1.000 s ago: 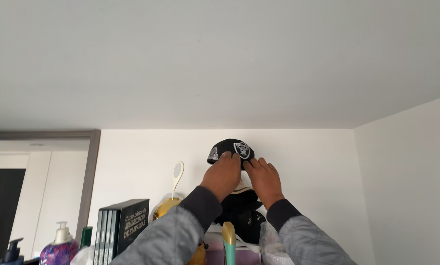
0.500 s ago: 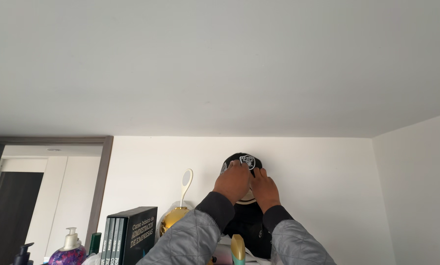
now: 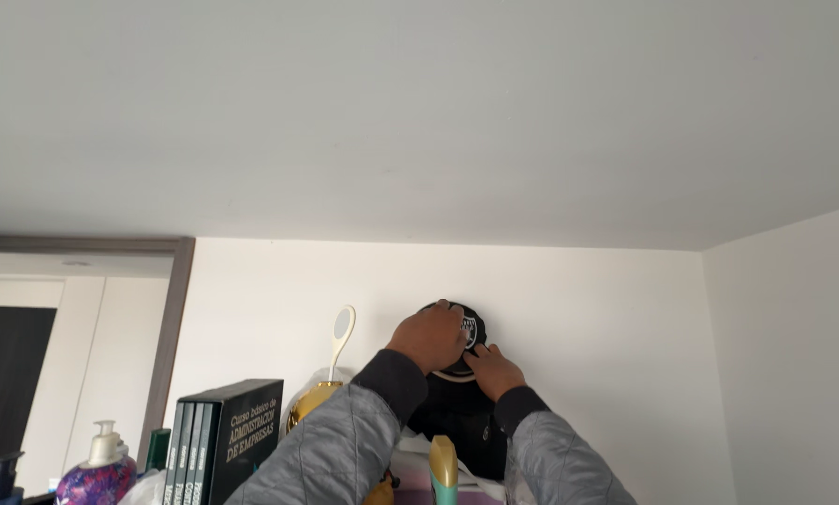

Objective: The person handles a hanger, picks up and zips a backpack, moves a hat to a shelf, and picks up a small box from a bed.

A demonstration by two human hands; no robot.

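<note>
A black cap [image 3: 470,329] with a white and grey shield-shaped patch on its front is being held up against the white wall [image 3: 588,318], just under the ceiling, atop a pile of other dark caps [image 3: 457,421]. Most of its crown is being covered by the left hand [image 3: 429,337], whose fingers are being pressed flat and closed over the top of it. Its lower edge, where a pale rim is showing, is being gripped by the right hand [image 3: 492,367], the fingers curled onto the fabric. Both forearms are being raised in grey quilted sleeves with dark cuffs. A white hand mirror [image 3: 341,329] is being seen just left of the hands, above a gold round object [image 3: 309,400], with a boxed set of dark books [image 3: 221,440] further left
</note>
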